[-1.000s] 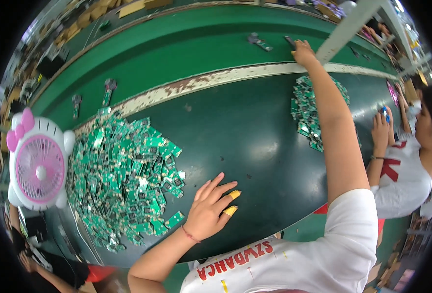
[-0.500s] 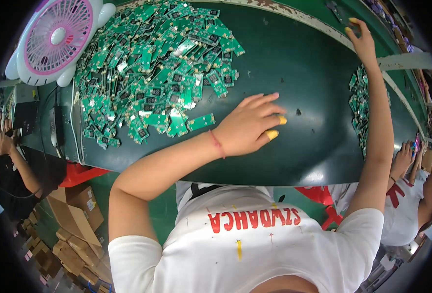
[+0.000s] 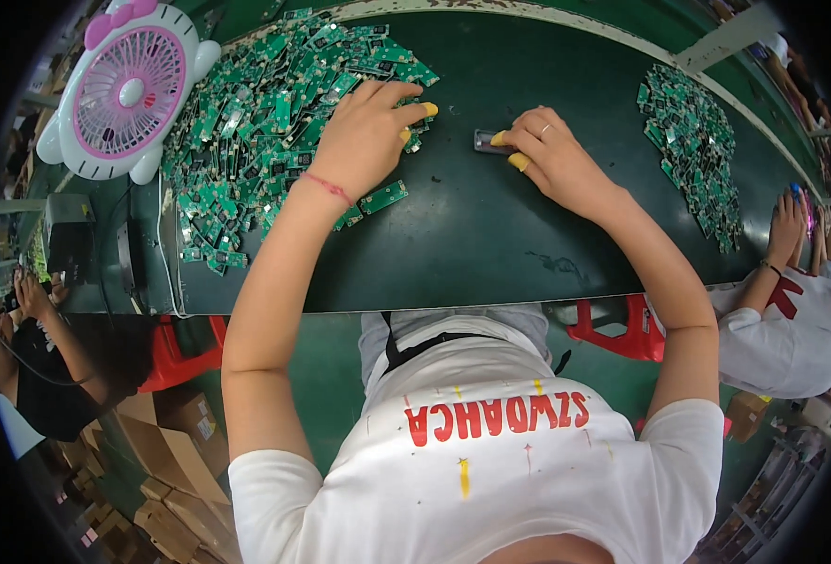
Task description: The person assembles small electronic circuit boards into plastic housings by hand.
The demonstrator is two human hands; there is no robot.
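Observation:
My left hand (image 3: 368,132) is over the right side of a large heap of small green circuit boards (image 3: 256,122). Its fingers are apart, with yellow covers on the thumb and a fingertip, and no board shows between them. Over the middle of the dark green table (image 3: 490,244), my right hand (image 3: 561,164) pinches a small dark grey rectangular piece (image 3: 484,141) between yellow-covered fingertips. The piece points left, toward the heap; its exact kind is too small to make out.
A second, smaller pile of circuit boards (image 3: 692,141) lies at the table's right. A white and pink fan (image 3: 132,91) stands at the far left. Cardboard boxes (image 3: 176,423) and red stools (image 3: 627,329) are below the table edge. Other people work at both sides.
My right hand has come from the far right edge to the table's middle, now with the dark grey piece. My left hand has moved left and away from me onto the heap.

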